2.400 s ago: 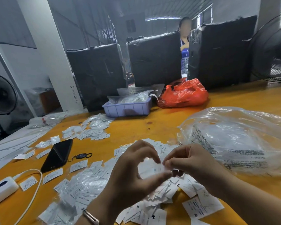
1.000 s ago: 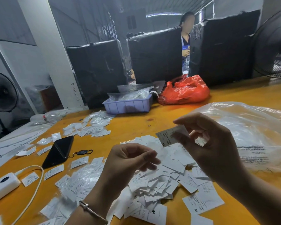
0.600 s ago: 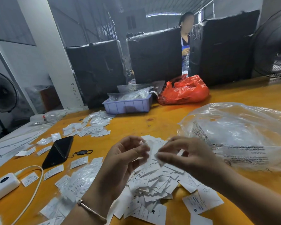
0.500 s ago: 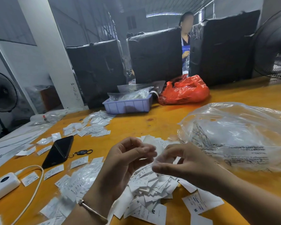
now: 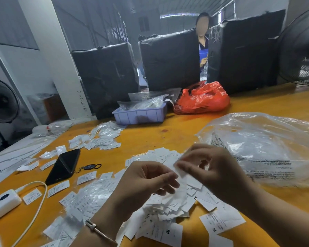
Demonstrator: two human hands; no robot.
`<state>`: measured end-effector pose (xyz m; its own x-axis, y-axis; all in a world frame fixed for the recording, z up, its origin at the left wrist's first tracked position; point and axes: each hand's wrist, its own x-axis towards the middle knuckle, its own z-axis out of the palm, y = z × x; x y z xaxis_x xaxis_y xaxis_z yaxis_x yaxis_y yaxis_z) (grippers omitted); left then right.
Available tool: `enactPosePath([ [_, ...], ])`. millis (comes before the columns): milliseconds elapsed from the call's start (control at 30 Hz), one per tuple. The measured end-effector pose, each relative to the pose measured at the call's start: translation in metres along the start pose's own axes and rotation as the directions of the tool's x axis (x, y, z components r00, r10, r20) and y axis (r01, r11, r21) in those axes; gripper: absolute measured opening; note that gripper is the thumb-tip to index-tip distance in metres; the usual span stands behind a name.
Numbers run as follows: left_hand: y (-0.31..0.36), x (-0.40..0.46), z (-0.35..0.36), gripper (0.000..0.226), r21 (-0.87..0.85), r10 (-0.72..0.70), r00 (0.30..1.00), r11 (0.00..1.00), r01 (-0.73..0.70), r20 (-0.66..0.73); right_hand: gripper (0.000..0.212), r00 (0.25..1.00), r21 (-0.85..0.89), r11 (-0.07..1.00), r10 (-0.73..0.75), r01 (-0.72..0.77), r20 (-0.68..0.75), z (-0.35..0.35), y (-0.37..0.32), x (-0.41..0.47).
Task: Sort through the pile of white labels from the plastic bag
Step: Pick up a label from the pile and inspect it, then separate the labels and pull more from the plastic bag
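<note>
Risks first. The pile of white labels [image 5: 169, 202] is loose and overlapping on the orange counter [image 5: 143, 139], so we could lift two stuck together and misread the size. Labels at the near edge show M and S prints; a careless sweep of our wrist would likely mix them. Sleeved labels [image 5: 89, 198] lie just left of the pile and touch it, so sorted and unsorted could blend. A standing fan [image 5: 300, 47] sits far right; if it runs, paper could scatter, though we cannot tell whether it is on.

Our right hand [image 5: 216, 168] hovers over the far side of the pile, fingers [image 5: 184, 165] curled, thumb and forefinger pinching one white label [image 5: 179, 172] at its edge. Our left hand [image 5: 146, 182] sits beside it, close but apparently apart, fingers curled inward toward the same label; the view is blurred there, so we cannot tell if it holds anything.

The clear plastic bag [image 5: 262, 147] lies right of the pile, just behind our right hand, crumpled. Farther left are a black phone [image 5: 63, 165], a key fob [image 5: 89, 167] and a white power bank [image 5: 2, 202] with its cable. A second scatter of labels [image 5: 100, 139] lies far left, well apart.
</note>
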<state>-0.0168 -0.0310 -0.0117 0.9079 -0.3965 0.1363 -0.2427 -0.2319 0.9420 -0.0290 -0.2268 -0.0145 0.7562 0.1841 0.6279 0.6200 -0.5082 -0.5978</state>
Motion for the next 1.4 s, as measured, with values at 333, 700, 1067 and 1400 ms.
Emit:
enactPosePath([
  [333,-0.001,-0.001,0.0,0.019,-0.059,0.115,0.988,0.991,-0.122,-0.104,0.05,0.931,0.22,0.964,-0.061,0.148,-0.36,-0.014,-0.015,0.001],
  [700,-0.002,-0.001,0.003,0.02,0.016,0.132,0.99,0.991,-0.132,-0.058,0.038,0.939,0.044,0.981,-0.167,0.189,-0.302,-0.007,-0.013,0.0],
  [1067,-0.001,-0.001,0.002,0.022,0.001,0.13,0.99,0.991,-0.13,-0.05,0.018,0.958,-0.006,0.975,-0.22,0.223,-0.185,-0.008,-0.007,0.001],
  [1400,-0.002,0.0,0.002,0.025,0.017,0.107,0.993,0.994,-0.107,-0.048,0.017,0.973,-0.041,0.979,-0.204,0.2,-0.111,-0.01,-0.003,0.001],
])
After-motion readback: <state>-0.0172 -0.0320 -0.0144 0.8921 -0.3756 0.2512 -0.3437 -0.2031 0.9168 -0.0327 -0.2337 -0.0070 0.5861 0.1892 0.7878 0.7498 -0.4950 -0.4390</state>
